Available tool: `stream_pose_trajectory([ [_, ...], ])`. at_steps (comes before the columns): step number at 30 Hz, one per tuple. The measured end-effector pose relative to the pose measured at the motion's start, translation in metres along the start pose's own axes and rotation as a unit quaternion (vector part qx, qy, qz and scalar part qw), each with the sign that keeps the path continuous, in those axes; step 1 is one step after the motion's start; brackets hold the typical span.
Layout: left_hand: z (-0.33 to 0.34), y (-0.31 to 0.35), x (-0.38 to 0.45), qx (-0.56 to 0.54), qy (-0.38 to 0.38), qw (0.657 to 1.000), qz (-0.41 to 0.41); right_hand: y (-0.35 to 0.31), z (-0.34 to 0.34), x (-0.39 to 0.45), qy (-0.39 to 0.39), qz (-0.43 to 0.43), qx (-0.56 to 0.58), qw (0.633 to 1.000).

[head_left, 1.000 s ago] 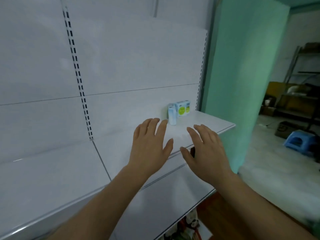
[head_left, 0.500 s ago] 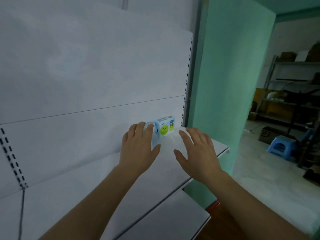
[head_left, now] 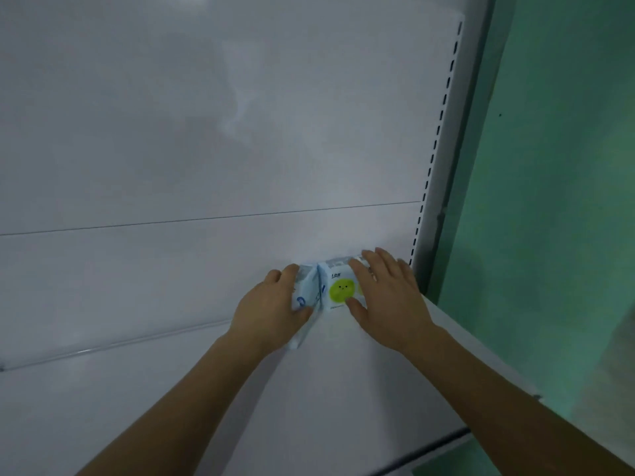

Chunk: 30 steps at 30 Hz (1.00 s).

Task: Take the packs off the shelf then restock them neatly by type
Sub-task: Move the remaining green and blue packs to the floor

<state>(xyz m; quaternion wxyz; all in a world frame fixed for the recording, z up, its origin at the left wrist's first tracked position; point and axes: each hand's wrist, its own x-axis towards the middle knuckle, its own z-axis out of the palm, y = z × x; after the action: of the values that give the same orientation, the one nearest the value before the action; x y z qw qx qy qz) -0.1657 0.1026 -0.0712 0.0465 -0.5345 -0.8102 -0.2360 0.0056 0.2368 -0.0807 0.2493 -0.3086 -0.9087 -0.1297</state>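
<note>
Two small packs stand side by side at the back right of the white shelf point(head_left: 343, 389), against the back panel. The left one is a pale blue pack point(head_left: 307, 293); my left hand point(head_left: 273, 309) wraps around it, fingers over its top and left side, thumb on its front. The right one is a white pack with a green smiley circle point(head_left: 338, 291); my right hand point(head_left: 386, 297) grips it, fingers over its top and thumb low on its front. The two packs touch each other.
A slotted white upright point(head_left: 431, 173) borders the shelf on the right, with a green wall point(head_left: 549, 201) beyond it. The white back panel point(head_left: 206, 132) rises behind the packs. The shelf's front edge runs lower right.
The view has moved closer to the shelf corner. Both hands, open and hovering before, have reached forward and taken hold of the two packs, one each.
</note>
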Motion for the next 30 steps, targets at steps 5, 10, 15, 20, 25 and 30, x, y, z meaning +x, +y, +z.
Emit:
stream_pose_trajectory([
  [5,-0.010,-0.004,0.004,-0.032,-0.029,0.999,-0.027,0.017,0.026,0.031,-0.030,-0.062,0.030,0.997],
  [10,-0.036,-0.022,0.005,-0.190,-0.134,0.971,-0.061,0.037,0.032,0.054,-0.020,-0.113,0.142,0.983],
  [15,-0.039,-0.033,0.007,-0.267,-0.212,0.937,-0.081,0.049,-0.001,0.067,-0.174,-0.139,0.211,0.952],
  [20,-0.023,-0.023,0.009,-0.023,-0.225,0.974,-0.028,0.032,-0.001,0.055,-0.273,-0.120,0.137,0.944],
  [25,-0.020,-0.013,-0.001,-0.002,-0.283,0.959,-0.001,0.029,-0.009,0.035,-0.363,-0.065,0.168,0.914],
  [30,-0.013,-0.013,-0.008,0.095,-0.238,0.965,0.048,0.028,-0.027,0.023,-0.393,-0.072,0.131,0.907],
])
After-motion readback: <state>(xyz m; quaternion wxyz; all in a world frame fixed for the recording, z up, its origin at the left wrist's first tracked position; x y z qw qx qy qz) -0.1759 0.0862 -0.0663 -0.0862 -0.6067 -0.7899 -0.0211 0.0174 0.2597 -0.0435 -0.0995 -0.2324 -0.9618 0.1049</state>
